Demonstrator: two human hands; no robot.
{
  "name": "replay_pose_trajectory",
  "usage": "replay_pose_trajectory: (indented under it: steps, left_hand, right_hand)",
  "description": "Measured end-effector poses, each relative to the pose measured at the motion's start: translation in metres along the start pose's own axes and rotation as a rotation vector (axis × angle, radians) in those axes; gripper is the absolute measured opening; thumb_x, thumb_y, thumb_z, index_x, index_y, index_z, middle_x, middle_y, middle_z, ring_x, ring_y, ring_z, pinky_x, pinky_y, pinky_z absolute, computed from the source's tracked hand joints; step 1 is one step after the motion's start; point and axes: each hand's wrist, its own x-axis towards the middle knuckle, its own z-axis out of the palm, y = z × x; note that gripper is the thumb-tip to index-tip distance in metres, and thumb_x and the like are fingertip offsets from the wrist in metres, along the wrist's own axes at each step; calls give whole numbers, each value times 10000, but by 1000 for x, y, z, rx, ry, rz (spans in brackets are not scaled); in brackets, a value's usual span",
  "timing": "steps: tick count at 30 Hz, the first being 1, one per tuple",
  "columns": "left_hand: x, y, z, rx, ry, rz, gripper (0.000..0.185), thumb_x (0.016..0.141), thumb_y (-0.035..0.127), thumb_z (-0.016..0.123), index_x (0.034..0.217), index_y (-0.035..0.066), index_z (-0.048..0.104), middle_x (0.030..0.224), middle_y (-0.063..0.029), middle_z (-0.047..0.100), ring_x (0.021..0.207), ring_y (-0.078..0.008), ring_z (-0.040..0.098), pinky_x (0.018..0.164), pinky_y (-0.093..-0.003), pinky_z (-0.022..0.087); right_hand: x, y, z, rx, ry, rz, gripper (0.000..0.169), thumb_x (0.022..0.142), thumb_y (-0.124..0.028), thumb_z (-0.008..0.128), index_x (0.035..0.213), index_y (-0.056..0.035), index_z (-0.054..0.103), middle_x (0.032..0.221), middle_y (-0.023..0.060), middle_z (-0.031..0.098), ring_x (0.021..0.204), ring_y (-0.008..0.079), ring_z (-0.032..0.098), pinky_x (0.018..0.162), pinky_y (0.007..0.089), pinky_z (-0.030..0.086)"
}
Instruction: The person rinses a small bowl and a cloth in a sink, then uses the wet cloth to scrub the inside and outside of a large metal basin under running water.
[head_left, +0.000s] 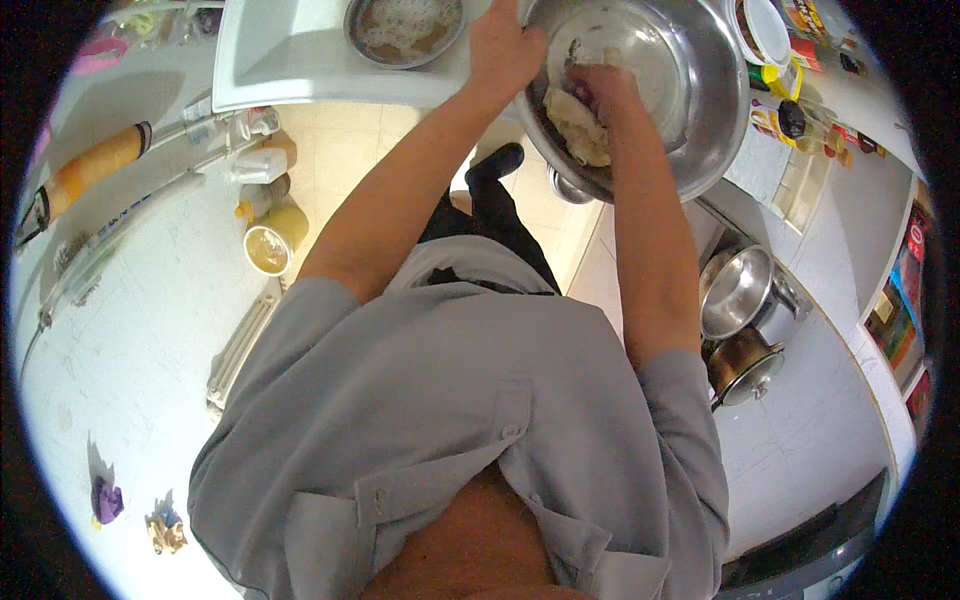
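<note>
A large stainless-steel bowl (712, 112) is tilted up before me, its hollow side in view. My left hand (506, 45) grips the bowl's left rim. Inside the bowl, my right hand (606, 86) is closed around a crumpled, off-white piece that looks like a wet cloth (574, 124); its fingertips are partly hidden. To the left of my left hand, a metal basin (405, 30) of cloudy, foamy water stands in the white sink (292, 82).
Right of the bowl, a counter (862, 202) holds a white tub (761, 30) and several bottles and packets. Lower right are a metal pot (739, 292) and a glass-lidded pot (746, 375). A yellowish bucket (274, 244) and a bottle (262, 196) stand at left.
</note>
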Motion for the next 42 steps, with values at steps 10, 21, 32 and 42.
replay_pose_trajectory:
  steps: [10, 21, 32, 42]
  left_hand:
    - [2, 9, -3, -60, -19, 49, 385, 856, 25, 530, 1233, -36, 483, 1036, -320, 595, 953, -509, 572, 790, -555, 448]
    - [5, 5, -1, -79, 25, 70, 323, 800, -6, 532, 1120, -40, 503, 942, -320, 598, 928, -526, 562, 789, -557, 451]
    - [3, 3, -2, -19, 16, 51, 327, 816, -6, 551, 1140, -30, 517, 981, -300, 602, 937, -497, 579, 791, -547, 459]
    - [3, 8, -8, -25, 29, 73, 330, 804, -16, 546, 1133, -27, 520, 954, -294, 610, 917, -499, 586, 766, -551, 461]
  right_hand:
    - [-39, -66, -22, -118, 78, -76, 240, 744, -262, 756, 649, -59, 671, 623, 43, 631, 526, 146, 544, 525, 304, 457]
    - [-31, -59, -20, -231, 47, -62, 252, 741, -300, 749, 668, -64, 702, 597, 47, 626, 526, 155, 568, 514, 304, 448]
    - [-35, -57, -13, -191, 160, -101, 316, 760, -384, 682, 623, -100, 684, 610, 55, 640, 582, 161, 603, 636, 319, 489]
    - [-60, -33, -16, -544, 131, -246, 343, 756, -446, 682, 720, -110, 745, 741, 80, 718, 692, 206, 674, 711, 345, 520]
